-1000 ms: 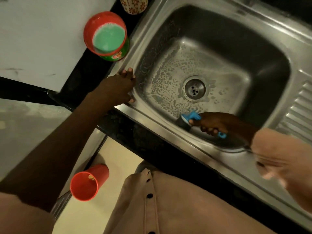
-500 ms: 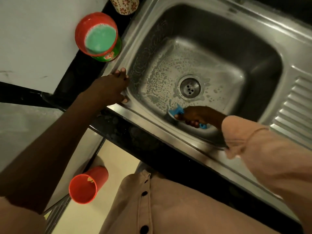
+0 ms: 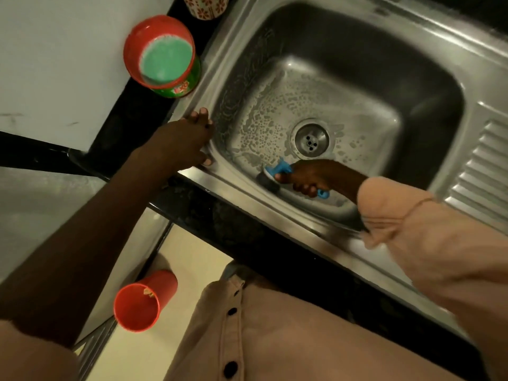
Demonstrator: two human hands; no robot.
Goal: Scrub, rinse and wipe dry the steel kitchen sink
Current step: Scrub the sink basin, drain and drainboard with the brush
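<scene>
Your right hand [image 3: 310,178] is down in the steel sink [image 3: 343,42], at the near wall, with fingers curled round the blue handle of the scrub brush [image 3: 277,174]. Your left hand [image 3: 189,141] rests flat, fingers relaxed, on the sink's near-left rim corner. The brush lies across the basin; its dark head points left, and the handle end shows right of your fist. Soapy foam covers the sink floor around the drain [image 3: 310,140].
</scene>
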